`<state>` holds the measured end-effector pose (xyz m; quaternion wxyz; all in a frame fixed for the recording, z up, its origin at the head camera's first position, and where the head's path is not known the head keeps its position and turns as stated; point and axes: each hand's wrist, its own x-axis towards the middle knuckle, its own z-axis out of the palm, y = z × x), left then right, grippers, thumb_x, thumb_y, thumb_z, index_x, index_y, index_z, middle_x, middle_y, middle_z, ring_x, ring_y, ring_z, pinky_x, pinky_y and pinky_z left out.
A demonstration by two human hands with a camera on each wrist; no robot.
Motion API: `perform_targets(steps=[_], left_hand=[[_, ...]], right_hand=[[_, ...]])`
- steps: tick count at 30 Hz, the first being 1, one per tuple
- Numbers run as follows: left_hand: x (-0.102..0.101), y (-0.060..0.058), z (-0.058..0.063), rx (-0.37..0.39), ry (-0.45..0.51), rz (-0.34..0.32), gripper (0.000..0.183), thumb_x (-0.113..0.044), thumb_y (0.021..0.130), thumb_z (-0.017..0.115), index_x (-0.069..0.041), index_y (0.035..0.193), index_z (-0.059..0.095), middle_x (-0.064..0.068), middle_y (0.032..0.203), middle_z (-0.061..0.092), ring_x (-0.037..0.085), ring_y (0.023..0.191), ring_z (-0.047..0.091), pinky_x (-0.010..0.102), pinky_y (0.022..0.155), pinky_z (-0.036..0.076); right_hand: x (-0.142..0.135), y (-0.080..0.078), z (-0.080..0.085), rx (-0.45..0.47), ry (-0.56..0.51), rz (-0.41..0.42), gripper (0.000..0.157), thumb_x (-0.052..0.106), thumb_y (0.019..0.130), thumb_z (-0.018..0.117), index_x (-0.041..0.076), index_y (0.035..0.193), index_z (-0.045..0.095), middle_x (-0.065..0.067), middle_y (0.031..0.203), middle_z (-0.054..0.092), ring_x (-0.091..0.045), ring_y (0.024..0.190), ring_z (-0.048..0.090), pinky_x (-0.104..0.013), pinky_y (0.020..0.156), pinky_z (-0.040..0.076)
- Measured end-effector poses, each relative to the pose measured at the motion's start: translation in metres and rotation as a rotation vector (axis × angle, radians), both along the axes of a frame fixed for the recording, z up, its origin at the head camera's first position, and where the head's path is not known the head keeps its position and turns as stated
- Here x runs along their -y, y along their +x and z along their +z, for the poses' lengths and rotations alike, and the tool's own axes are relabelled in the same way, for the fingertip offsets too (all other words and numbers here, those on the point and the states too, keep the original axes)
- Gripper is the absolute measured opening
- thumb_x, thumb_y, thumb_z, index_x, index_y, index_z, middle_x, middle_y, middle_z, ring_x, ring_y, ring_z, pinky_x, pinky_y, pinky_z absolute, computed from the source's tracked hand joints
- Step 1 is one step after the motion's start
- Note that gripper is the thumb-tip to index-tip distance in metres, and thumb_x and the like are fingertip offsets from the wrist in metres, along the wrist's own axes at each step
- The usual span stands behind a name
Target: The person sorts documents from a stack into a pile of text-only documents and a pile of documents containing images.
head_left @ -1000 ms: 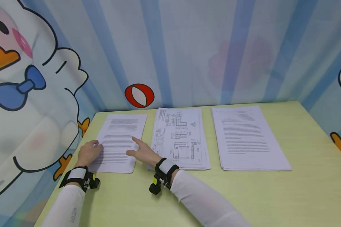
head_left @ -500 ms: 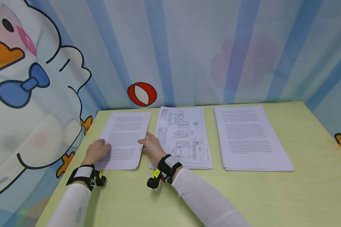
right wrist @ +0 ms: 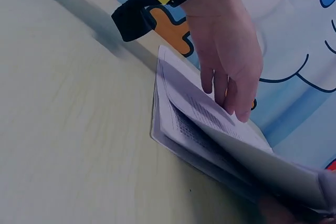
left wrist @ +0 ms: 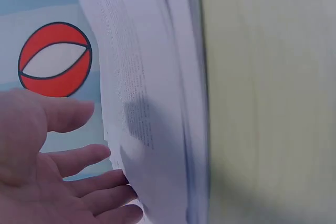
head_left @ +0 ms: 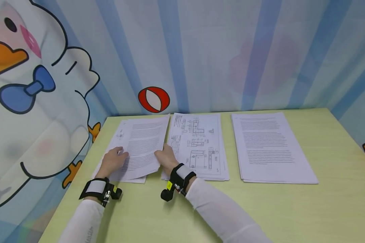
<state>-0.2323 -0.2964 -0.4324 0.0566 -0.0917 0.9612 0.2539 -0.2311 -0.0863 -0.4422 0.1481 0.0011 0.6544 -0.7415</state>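
Observation:
On the left of the table lies a stack of printed pages (head_left: pixel 106 170). My right hand (head_left: pixel 166 158) pinches the right edge of its upper sheets (head_left: pixel 141 148), which bow up off the lower pages. Part of a drawing shows on the page uncovered at the left. My left hand (head_left: pixel 113 161) rests at the stack's left side. In the left wrist view, the left hand's fingers (left wrist: pixel 86 156) are fairly straight, fingertips at the paper's edge. In the right wrist view, the left hand (right wrist: pixel 226 51) points down onto the sheets, and a gap shows between lifted and lower pages (right wrist: pixel 173 137).
A stack of technical drawings (head_left: pixel 197 148) lies right beside the right hand. Farther right is another stack of text pages (head_left: pixel 264 148). The light yellow table (head_left: pixel 328 148) meets a striped cartoon curtain (head_left: pixel 213 50) at the back and left.
My right hand has reached the left stack's right edge and taken hold of the upper sheets. Those sheets have lifted and shifted rightward, uncovering a page at the left.

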Motion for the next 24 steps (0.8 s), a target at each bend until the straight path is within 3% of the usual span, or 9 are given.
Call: perform_targets(steps=[9, 14, 18, 21, 24], left_hand=[[-0.019, 0.003, 0.002, -0.059, 0.128, 0.043, 0.06, -0.023, 0.1, 0.046, 0.01, 0.147, 0.029, 0.033, 0.141, 0.038, 0.043, 0.128, 0.037, 0.054, 0.103, 0.035], [-0.033, 0.0, 0.003, -0.109, 0.284, 0.139, 0.068, -0.032, 0.103, 0.042, 0.005, 0.153, 0.013, 0.032, 0.144, 0.034, 0.041, 0.129, 0.036, 0.055, 0.105, 0.033], [-0.054, -0.004, 0.005, -0.133, 0.469, 0.186, 0.066, -0.039, 0.104, 0.041, -0.006, 0.155, 0.017, 0.022, 0.14, 0.044, 0.032, 0.12, 0.049, 0.05, 0.101, 0.04], [-0.072, -0.005, 0.011, -0.16, 0.611, 0.162, 0.06, -0.039, 0.104, 0.042, -0.012, 0.155, 0.023, 0.014, 0.13, 0.054, 0.024, 0.106, 0.058, 0.041, 0.088, 0.048], [-0.09, -0.002, 0.017, -0.193, 0.723, 0.126, 0.057, -0.036, 0.105, 0.044, -0.017, 0.154, 0.024, 0.01, 0.121, 0.059, 0.021, 0.096, 0.062, 0.031, 0.074, 0.052]], right_hand=[[-0.027, -0.004, 0.013, 0.014, 0.028, -0.044, 0.057, -0.001, 0.092, 0.042, 0.009, 0.148, 0.038, -0.008, 0.116, 0.06, -0.02, 0.09, 0.061, -0.032, 0.071, 0.05], [-0.055, -0.008, 0.02, -0.018, -0.008, -0.031, 0.052, 0.005, 0.096, 0.044, 0.015, 0.147, 0.041, -0.008, 0.11, 0.063, -0.022, 0.086, 0.065, -0.031, 0.063, 0.052], [-0.083, -0.01, 0.024, -0.091, 0.006, -0.038, 0.05, 0.009, 0.099, 0.045, 0.014, 0.148, 0.038, -0.007, 0.117, 0.061, -0.023, 0.092, 0.063, -0.035, 0.074, 0.052], [-0.104, -0.009, 0.029, -0.143, 0.03, -0.047, 0.052, 0.009, 0.099, 0.045, 0.012, 0.15, 0.034, -0.006, 0.124, 0.058, -0.022, 0.101, 0.059, -0.042, 0.089, 0.046], [-0.126, -0.008, 0.034, -0.19, 0.053, -0.046, 0.053, 0.009, 0.1, 0.044, 0.01, 0.152, 0.03, -0.008, 0.125, 0.058, -0.022, 0.106, 0.057, -0.044, 0.095, 0.043]])
